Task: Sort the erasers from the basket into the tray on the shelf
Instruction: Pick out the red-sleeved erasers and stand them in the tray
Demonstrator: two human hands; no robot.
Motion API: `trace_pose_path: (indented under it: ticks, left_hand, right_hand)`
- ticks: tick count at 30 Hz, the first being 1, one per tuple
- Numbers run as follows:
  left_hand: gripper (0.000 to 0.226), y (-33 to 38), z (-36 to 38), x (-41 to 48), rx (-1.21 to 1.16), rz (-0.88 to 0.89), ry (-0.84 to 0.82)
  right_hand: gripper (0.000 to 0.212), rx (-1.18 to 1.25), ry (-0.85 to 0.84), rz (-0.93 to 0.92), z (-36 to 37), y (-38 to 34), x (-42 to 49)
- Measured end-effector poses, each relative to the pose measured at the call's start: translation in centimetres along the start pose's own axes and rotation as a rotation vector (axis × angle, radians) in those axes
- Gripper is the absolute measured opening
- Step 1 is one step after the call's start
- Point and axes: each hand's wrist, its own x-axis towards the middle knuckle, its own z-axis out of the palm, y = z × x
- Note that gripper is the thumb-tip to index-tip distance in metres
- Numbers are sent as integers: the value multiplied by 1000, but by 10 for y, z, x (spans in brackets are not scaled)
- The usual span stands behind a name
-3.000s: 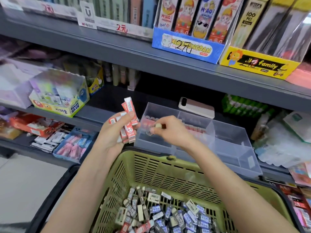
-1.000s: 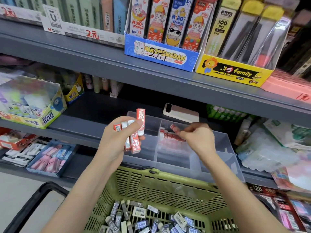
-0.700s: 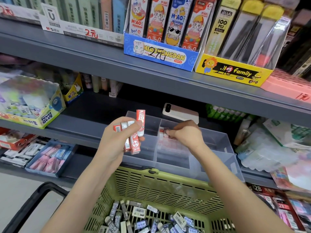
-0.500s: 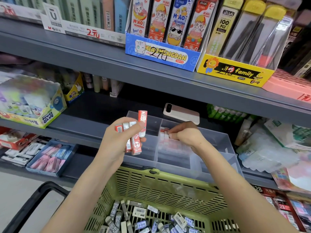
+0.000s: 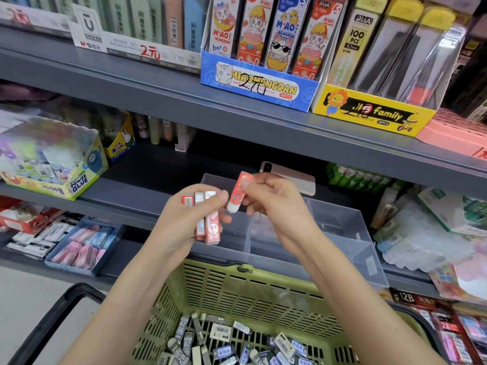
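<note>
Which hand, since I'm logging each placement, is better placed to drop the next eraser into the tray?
Right. The right hand pinches a single red eraser right by the clear tray, while the left hand grips a bundle of erasers, so it is occupied.

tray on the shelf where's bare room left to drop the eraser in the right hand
In the tray, the two right-end compartments look bare, beside the plastic packets. The shelf strip between the glue box and the tray is free too. Reddish erasers seem to fill the compartment below the right hand.
</note>
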Motion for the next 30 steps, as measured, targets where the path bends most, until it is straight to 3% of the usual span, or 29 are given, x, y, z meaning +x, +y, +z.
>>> trace_pose_path:
  ticks: [2,4,8,12,18,22,25,30]
  left_hand:
    - [15,3,-8,3,-86,7,106]
    - [17,6,-22,5,-191,30,205]
    - [17,1,-44,4,-238,65,320]
    - [15,-6,-48,2,-229,29,367]
    - [26,-9,-50,2,-217,36,353]
    - [33,-10,-50,2,-229,43,344]
    - [34,-9,-50,2,-222,43,328]
    - [32,-7,-48,1,-205,42,330]
  right_hand:
    - [14,88,98,53,-5,0,9]
    - [22,29,155,85,-9,4,17]
    - [11,-539,146,-10,-10,20,35]
    - [22,-933,145,-56,-5,32,50]
    - [20,-1131,257,-188,10,46,50]
    - [16,-1203,74,-125,6,37,50]
    - [37,-1274,-78,-16,-1,27,56]
    - [32,-1050,-78,9,-9,24,50]
